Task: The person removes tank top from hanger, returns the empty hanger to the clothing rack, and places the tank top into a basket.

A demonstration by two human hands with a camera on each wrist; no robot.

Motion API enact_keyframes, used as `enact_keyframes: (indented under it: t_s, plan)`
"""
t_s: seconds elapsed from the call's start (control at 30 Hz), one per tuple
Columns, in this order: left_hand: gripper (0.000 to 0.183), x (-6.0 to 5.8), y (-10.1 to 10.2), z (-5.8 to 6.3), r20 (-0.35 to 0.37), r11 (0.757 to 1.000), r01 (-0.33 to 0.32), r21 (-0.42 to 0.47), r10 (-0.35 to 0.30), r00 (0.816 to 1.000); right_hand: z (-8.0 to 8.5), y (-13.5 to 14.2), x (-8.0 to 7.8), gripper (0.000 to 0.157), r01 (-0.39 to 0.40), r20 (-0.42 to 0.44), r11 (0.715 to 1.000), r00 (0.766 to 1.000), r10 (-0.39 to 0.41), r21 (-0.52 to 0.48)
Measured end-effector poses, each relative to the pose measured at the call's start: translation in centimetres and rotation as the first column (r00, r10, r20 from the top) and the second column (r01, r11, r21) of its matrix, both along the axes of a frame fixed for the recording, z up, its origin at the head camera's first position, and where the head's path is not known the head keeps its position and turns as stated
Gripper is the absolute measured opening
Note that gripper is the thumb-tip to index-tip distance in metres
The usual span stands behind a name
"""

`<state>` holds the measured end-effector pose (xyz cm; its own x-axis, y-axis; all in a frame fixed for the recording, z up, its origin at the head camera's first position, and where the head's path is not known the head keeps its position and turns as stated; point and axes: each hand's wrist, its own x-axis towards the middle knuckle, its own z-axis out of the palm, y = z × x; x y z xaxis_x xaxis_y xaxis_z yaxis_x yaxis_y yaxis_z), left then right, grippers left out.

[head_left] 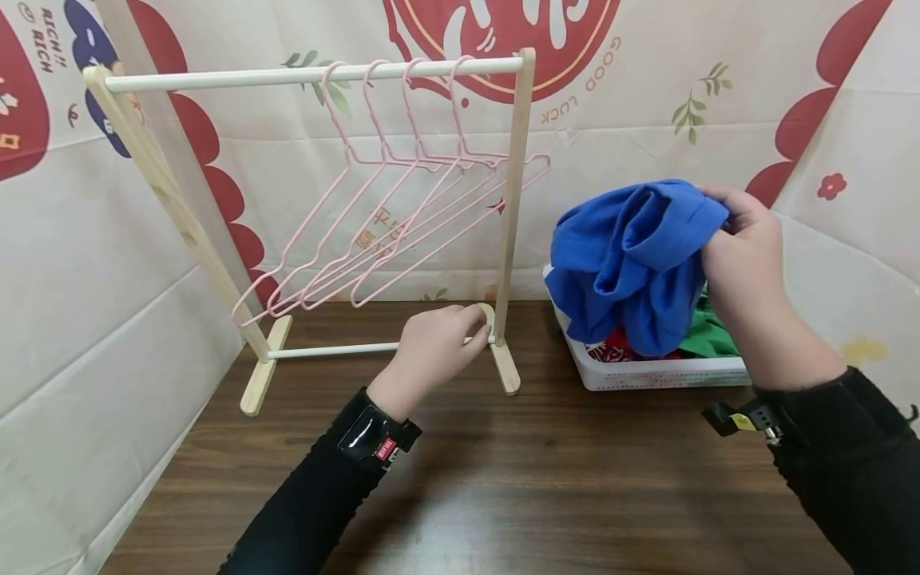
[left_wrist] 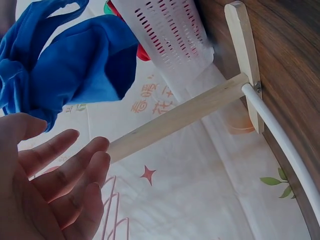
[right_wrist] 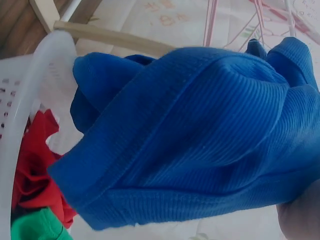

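Observation:
A bunched blue garment (head_left: pixel 632 255) hangs from my right hand (head_left: pixel 747 255), pinched between thumb and fingers above a white basket (head_left: pixel 661 375). Its ribbed fabric (right_wrist: pixel 190 135) fills much of the right wrist view and hides most of that hand. My left hand (head_left: pixel 438 347) is in front of the wooden rack's right post (head_left: pixel 513 200), with nothing in it. In the left wrist view its fingers (left_wrist: pixel 75 175) are loosely bent and spread, apart from the blue garment (left_wrist: pixel 85 65).
Several pink hangers (head_left: pixel 388 160) hang on the rack's white top rail (head_left: pixel 251 77). Red cloth (right_wrist: pixel 37 170) and green cloth (head_left: pixel 707 331) lie in the basket. The rack stands on a dark wooden table (head_left: pixel 539 479); a printed sheet (head_left: pixel 647 104) lines the back and sides.

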<state>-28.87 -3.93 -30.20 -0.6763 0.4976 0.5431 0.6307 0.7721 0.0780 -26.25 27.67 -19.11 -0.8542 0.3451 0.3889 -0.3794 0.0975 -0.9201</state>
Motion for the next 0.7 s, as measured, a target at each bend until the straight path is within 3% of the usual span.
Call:
enact_keyframes:
  t_s: [0.23, 0.43, 0.7]
  plan:
    - [0.015, -0.2, 0.8, 0.4, 0.061, 1.000, -0.005, -0.017, 0.006, 0.998, -0.8, 1.4, -1.3, 0.035, 0.040, 0.106, 0.999, 0.994, -0.039, -0.009]
    - [0.017, -0.2, 1.1, 0.3, 0.081, 1.000, -0.005, -0.030, 0.008, 0.997, -2.8, 2.8, -2.7, 0.040, 0.088, 0.208, 0.980, 0.970, -0.125, 0.181]
    - [0.011, -0.2, 0.7, -0.3, 0.002, 1.000, 0.002, -0.014, -0.002, 1.000, -5.0, 3.4, -4.4, 0.051, 0.081, 0.313, 0.940, 0.931, -0.190, 0.332]
